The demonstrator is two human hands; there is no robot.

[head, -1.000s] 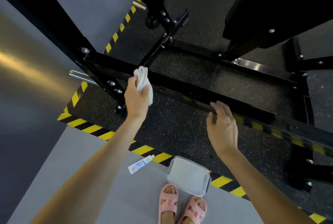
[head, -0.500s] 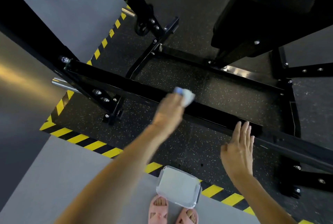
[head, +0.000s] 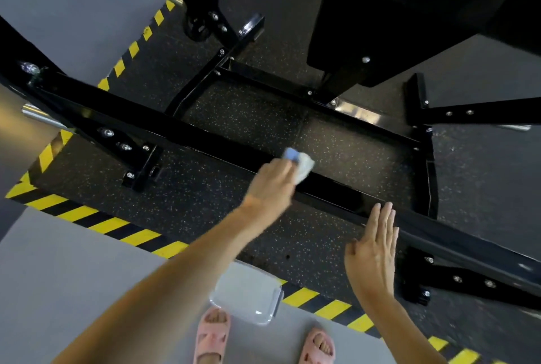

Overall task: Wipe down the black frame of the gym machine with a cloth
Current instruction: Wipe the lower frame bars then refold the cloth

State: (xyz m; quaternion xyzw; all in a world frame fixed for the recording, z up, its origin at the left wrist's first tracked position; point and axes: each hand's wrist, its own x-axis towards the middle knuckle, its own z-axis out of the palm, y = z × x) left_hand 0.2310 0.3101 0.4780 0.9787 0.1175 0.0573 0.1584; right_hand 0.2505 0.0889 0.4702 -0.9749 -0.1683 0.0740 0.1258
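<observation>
A clear plastic container (head: 248, 296) lies at 6 o'clock on the grey floor (head: 73, 275), touching the yellow-black striped tape (head: 96, 221). Two pink slippers (head: 212, 331) show just below it. A speckled mat (head: 205, 211) fills the centre, and a chrome peg (head: 36, 113) is at 9 o'clock.

Black rubber flooring (head: 248, 117) flecked with pale specks lies inside a border of yellow-and-black hazard stripes (head: 76, 212). Outside it, smooth grey floor (head: 58, 290) carries a clear plastic tray (head: 246, 293) beside the stripes.
</observation>
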